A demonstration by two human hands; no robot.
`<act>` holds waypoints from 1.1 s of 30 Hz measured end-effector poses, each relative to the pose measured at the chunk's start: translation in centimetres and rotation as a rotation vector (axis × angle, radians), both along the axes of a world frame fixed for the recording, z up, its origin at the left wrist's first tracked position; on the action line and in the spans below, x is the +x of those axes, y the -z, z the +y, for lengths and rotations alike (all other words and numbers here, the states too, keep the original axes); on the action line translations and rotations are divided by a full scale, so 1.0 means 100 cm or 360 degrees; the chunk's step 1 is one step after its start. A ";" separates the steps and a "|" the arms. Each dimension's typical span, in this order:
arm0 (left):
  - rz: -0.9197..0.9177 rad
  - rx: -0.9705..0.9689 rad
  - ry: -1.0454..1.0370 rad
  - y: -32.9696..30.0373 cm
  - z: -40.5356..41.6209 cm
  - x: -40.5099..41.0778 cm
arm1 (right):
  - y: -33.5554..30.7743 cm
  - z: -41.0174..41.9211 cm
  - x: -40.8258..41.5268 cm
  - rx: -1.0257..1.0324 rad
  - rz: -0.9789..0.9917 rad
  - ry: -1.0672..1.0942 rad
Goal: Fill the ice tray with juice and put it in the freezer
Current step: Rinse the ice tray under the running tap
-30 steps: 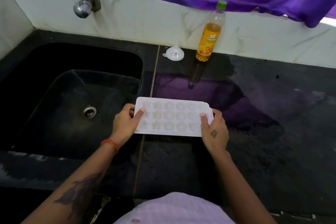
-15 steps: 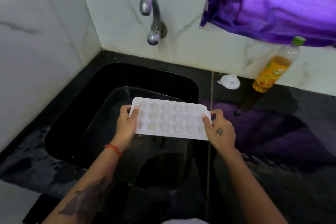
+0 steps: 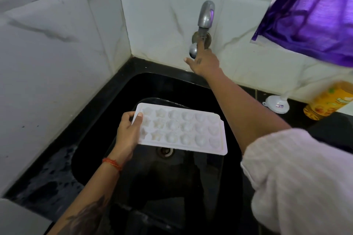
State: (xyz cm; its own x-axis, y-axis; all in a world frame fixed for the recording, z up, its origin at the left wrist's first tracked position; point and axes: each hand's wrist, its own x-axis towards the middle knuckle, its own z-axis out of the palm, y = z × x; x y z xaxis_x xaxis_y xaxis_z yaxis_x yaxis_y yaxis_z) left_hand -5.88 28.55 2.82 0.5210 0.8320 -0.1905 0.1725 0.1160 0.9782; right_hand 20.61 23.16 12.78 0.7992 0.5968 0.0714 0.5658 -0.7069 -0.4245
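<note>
Head view: the right hand (image 3: 205, 61) has released the ice tray (image 3: 181, 129) and now reaches the tap (image 3: 205, 19), fingers extended at its knob; whether they touch it cannot be told. The left hand (image 3: 129, 133) alone holds the tray, its grip clamped on the left edge, over the sink (image 3: 95, 120). The tray, moved off the worktop (image 3: 324, 126), appears empty. Probable step: rinsing before filling. The juice bottle (image 3: 328, 101) and funnel (image 3: 277, 104) stand untouched on the worktop.

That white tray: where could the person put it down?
The counter left of the sink is bare but looks wet. The sink floor below the tray is open. The right counter is crowded by the funnel and juice bottle.
</note>
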 end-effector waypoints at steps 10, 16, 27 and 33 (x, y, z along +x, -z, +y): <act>-0.0035 -0.0104 -0.0031 0.005 0.016 0.002 | 0.007 0.015 0.027 -0.0394 -0.0541 -0.0175; -0.0045 -0.0082 -0.0041 0.007 0.018 0.005 | 0.000 -0.019 0.007 -0.0157 -0.0137 -0.0247; -0.0023 0.0010 0.0095 0.006 0.000 0.019 | 0.074 -0.168 -0.080 0.0375 0.0960 0.0305; -0.0057 -0.0578 0.0338 -0.007 -0.005 0.038 | 0.063 -0.174 -0.087 0.1040 0.0657 0.0407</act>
